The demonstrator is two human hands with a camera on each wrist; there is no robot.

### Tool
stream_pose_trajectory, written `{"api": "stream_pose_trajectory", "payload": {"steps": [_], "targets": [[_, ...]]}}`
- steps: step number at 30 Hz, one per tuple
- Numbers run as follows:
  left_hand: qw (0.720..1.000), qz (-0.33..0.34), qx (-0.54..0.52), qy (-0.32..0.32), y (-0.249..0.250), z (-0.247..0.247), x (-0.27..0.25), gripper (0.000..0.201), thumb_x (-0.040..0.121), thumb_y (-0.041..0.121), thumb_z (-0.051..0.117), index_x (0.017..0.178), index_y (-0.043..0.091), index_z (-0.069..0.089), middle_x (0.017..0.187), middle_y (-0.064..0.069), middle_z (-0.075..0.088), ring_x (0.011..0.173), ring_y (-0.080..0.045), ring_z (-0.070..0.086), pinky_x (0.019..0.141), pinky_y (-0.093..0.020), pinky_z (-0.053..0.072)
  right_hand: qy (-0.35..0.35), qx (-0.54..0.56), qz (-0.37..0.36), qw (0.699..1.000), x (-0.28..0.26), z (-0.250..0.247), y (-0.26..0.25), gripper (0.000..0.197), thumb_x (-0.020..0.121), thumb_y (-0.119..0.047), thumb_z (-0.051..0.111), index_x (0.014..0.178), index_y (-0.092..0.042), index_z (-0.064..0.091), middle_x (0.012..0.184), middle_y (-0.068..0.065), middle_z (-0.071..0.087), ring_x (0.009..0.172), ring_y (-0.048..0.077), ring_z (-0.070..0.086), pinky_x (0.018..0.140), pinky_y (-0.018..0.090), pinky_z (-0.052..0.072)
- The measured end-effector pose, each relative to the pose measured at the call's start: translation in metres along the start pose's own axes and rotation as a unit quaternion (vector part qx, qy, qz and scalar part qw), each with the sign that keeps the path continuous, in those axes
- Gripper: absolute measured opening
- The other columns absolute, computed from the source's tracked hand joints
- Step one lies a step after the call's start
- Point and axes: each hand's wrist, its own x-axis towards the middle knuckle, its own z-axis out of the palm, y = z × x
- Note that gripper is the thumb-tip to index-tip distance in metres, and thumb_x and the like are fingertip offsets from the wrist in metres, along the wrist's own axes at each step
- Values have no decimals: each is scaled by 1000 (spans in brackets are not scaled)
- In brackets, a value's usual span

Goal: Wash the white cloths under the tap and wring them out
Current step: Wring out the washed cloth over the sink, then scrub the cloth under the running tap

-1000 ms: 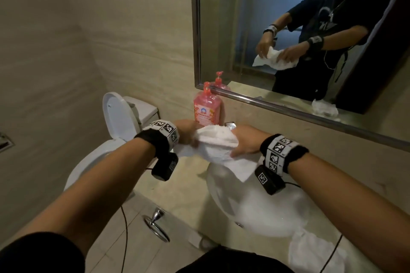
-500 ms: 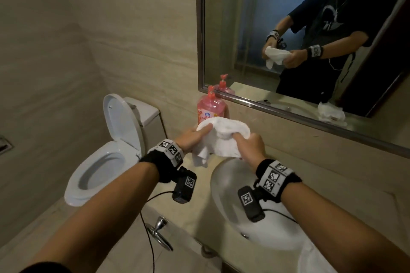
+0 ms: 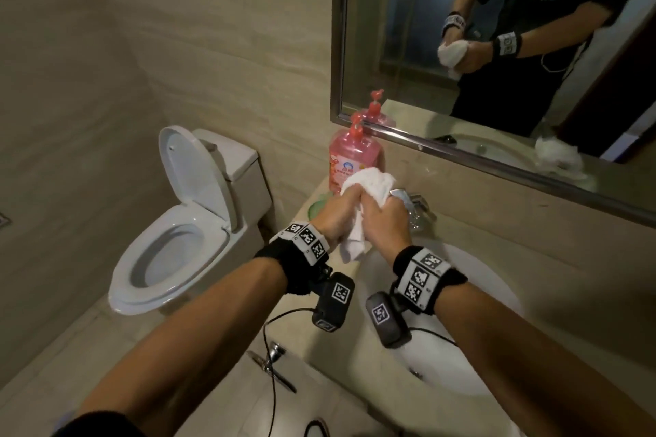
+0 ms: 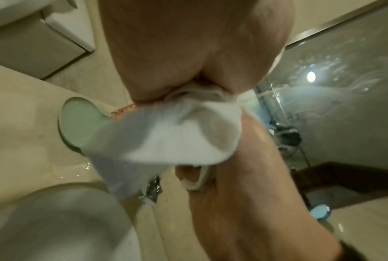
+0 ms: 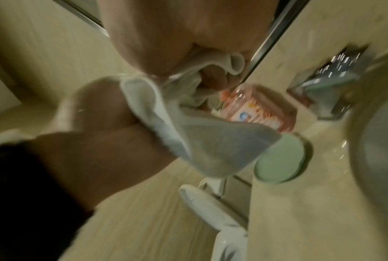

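The left hand (image 3: pixel 332 220) and the right hand (image 3: pixel 385 223) are both closed tight around one white cloth (image 3: pixel 369 184), in the middle of the head view. The fists sit side by side, which looks to me like a grip for twisting water out. One end of the cloth hangs down between the wrists, near the left rim of the sink (image 3: pixel 497 280). The tap (image 3: pixel 417 204) stands just behind the right hand. A pink soap bottle (image 3: pixel 349 160) and a green dish (image 3: pixel 316 210) crowd the counter behind the left hand. The toilet (image 3: pixel 184 223) is at the left.
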Motion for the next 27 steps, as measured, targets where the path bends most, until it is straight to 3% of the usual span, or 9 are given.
{"api": "stream_pose_trajectory", "payload": {"steps": [6, 9, 12, 14, 17, 20, 22, 24, 27], "targets": [[999, -47, -12, 0, -18, 18, 18, 37, 100, 33, 47, 116, 3, 62, 117, -21, 67, 106, -37, 66, 99, -50, 50, -8, 16, 25, 1000, 4, -4, 41, 35, 99, -40, 61, 108, -7, 70, 80, -6, 69, 63, -6, 65, 46, 6, 41], [991, -97, -7, -91, -31, 26, 26, 35, 100, 36, 46, 104, 6, 64, 103, -18, 69, 91, -31, 66, 91, -42, 52, -24, -21, 45, 998, 26, -32, 59, 37, 100, -40, 58, 111, -8, 70, 98, 6, 74, 90, 17, 72, 72, 24, 55], [969, -64, 192, -139, -49, 26, 37, 51, 100, 50, 41, 107, 7, 66, 100, -13, 70, 84, -26, 66, 85, -41, 53, -118, -74, 25, 990, 43, -63, 90, 30, 99, -35, 62, 111, -9, 71, 103, 7, 74, 98, 23, 69, 85, 33, 54], [911, -39, 381, -151, -63, 24, 46, 56, 97, 62, 34, 109, 17, 65, 97, -4, 69, 82, -21, 66, 78, -39, 54, -196, -169, -20, 966, 53, -85, 113, 13, 96, -21, 66, 102, -10, 69, 97, 2, 72, 95, 23, 69, 79, 28, 52], [877, -47, 451, -156, -90, 27, 60, 45, 90, 65, 50, 98, 23, 64, 92, 1, 67, 77, -17, 63, 69, -29, 46, -312, -263, -45, 912, 70, -118, 142, 11, 89, -18, 72, 99, -16, 67, 94, -5, 72, 90, 19, 69, 71, 24, 51], [890, -41, 436, -130, -112, 41, 75, 39, 83, 64, 62, 95, 27, 65, 93, 4, 66, 84, -18, 61, 70, -26, 44, -387, -312, -28, 867, 90, -141, 153, 33, 87, -55, 72, 105, -28, 67, 90, -15, 71, 78, -4, 64, 64, 9, 44], [908, -49, 399, -118, -124, 52, 83, 43, 88, 66, 52, 104, 28, 66, 98, 2, 69, 88, -19, 64, 75, -26, 48, -372, -357, -27, 857, 106, -149, 158, 40, 95, -63, 55, 118, -31, 64, 97, -16, 66, 78, 2, 58, 62, 4, 38], [929, -43, 353, -104, -131, 66, 92, 49, 96, 62, 41, 127, 29, 61, 119, 1, 64, 99, -12, 62, 88, -18, 44, -336, -371, -17, 865, 128, -152, 163, 44, 102, -54, 49, 130, -23, 64, 111, -8, 65, 88, 13, 58, 67, 1, 35], [928, 11, 349, -127, -136, 85, 108, 47, 95, 47, 44, 129, 19, 59, 127, -1, 62, 101, -4, 59, 91, -12, 40, -309, -298, 17, 903, 156, -141, 169, 43, 101, -25, 60, 142, -11, 56, 141, 9, 60, 124, 25, 57, 95, 22, 40]]}}
